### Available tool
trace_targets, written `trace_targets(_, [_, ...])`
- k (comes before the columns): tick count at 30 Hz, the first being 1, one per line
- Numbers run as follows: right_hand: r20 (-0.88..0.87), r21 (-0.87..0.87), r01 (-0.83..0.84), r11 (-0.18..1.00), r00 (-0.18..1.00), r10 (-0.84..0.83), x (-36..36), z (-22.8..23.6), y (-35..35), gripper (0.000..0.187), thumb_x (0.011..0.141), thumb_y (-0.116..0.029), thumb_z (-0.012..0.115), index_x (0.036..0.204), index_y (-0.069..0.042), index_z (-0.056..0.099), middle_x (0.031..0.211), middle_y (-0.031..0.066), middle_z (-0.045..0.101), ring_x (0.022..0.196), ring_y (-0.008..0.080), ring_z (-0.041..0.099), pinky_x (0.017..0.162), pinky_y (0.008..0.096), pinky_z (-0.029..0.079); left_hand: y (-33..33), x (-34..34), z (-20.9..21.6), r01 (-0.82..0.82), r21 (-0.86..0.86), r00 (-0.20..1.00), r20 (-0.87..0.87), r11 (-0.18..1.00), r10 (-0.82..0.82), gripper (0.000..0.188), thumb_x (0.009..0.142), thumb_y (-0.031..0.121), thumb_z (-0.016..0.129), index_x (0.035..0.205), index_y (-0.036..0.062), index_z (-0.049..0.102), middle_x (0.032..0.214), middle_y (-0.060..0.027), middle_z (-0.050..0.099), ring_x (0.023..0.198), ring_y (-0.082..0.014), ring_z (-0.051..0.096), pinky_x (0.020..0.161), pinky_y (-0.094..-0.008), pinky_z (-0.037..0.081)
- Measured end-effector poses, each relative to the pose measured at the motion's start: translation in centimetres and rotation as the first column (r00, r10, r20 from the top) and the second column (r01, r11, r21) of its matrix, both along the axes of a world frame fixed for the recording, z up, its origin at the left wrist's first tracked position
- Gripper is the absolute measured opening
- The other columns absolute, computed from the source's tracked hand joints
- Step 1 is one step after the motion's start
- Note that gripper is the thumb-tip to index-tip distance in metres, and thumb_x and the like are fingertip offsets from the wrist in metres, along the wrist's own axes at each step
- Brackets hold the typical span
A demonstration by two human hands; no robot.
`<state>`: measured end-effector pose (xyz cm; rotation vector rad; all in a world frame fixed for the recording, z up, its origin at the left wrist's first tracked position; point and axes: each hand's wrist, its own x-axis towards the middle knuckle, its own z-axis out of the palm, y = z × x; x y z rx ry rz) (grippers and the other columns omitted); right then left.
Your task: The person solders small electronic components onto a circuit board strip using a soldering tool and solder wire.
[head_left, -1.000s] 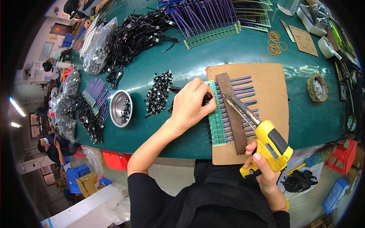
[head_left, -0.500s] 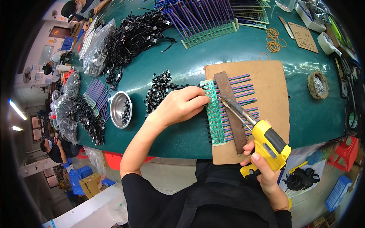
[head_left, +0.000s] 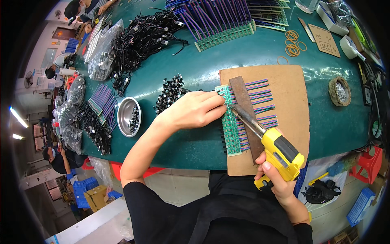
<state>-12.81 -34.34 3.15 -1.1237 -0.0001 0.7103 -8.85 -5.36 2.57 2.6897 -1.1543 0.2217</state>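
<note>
Two hands apart: right hand (head_left: 280, 185) clamped on yellow gun (head_left: 280, 152), left hand (head_left: 197, 110) at board (head_left: 231, 136), pinch hidden from here. Board on cardboard (head_left: 290, 101), bar (head_left: 252, 142) across wires (head_left: 260, 89). Looks light, stiff, brittle; hold by edges. Gun heftier, tip likely hot.

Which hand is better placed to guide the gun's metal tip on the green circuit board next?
Probably the right hand: it grips the yellow soldering gun, whose metal tip points at the green circuit board. The left hand is at the board's left side; its grip is unclear.
</note>
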Motion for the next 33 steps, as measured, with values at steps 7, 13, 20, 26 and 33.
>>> trace_targets(7, [0.006,-0.019,-0.018,1.000,1.000,0.019,0.0,0.3,0.1,0.046,0.083,0.001,0.058,0.125,0.004,0.041,0.090,0.0115,0.061,0.068,0.0111,0.058,0.057,0.0255,0.055,0.0,0.4,0.0,0.041,0.001,0.999,0.018,0.999,-0.041,0.015,0.068,0.011,0.059,0.081,0.0029,0.055,0.079,-0.0057,0.048,0.071,-0.0193,0.056,0.058,-0.0304,0.049])
trace_targets(13, [0.073,-0.055,0.014,0.998,0.997,-0.010,0.0,0.4,0.1,0.049,0.083,0.002,0.058,0.127,0.005,0.039,0.090,0.0100,0.060,0.071,0.0110,0.058,0.058,0.0253,0.055,0.2,0.7,0.1,0.075,-0.019,0.997,-0.010,0.997,-0.075,0.020,0.070,0.010,0.061,0.088,0.0020,0.059,0.084,-0.0068,0.053,0.068,-0.0196,0.057,0.053,-0.0301,0.048])
trace_targets(20, [0.066,-0.076,0.010,0.997,0.998,-0.005,-0.1,0.5,0.3,0.031,0.083,-0.007,0.058,0.112,0.003,0.050,0.090,0.0106,0.058,0.070,0.0131,0.059,0.056,0.0258,0.054,0.4,0.7,0.2,0.074,0.014,0.997,0.004,0.997,-0.074,0.017,0.071,0.010,0.060,0.086,0.0032,0.060,0.084,-0.0060,0.053,0.068,-0.0191,0.057,0.054,-0.0298,0.048])
trace_targets(26, [0.070,-0.067,0.146,0.987,0.988,-0.141,0.1,1.4,0.1,0.034,0.082,-0.004,0.056,0.113,0.005,0.048,0.089,0.0129,0.056,0.073,0.0142,0.056,0.052,0.0252,0.053,0.8,0.2,-0.2,0.003,-0.083,0.999,-0.046,0.997,-0.007,0.022,0.067,0.010,0.064,0.088,0.0047,0.061,0.085,-0.0060,0.054,0.070,-0.0204,0.058,0.057,-0.0317,0.048])
trace_targets(33, [0.123,-0.004,0.259,0.966,0.959,-0.257,0.4,1.0,-1.2,0.035,0.081,-0.005,0.054,0.113,0.007,0.046,0.089,0.0132,0.055,0.072,0.0136,0.055,0.050,0.0238,0.052,5.3,2.8,0.1,-0.423,-0.510,0.903,-0.309,0.749,0.299,0.014,0.078,0.017,0.065,0.082,0.0033,0.066,0.078,-0.0066,0.061,0.076,-0.0194,0.059,0.070,-0.0318,0.048])
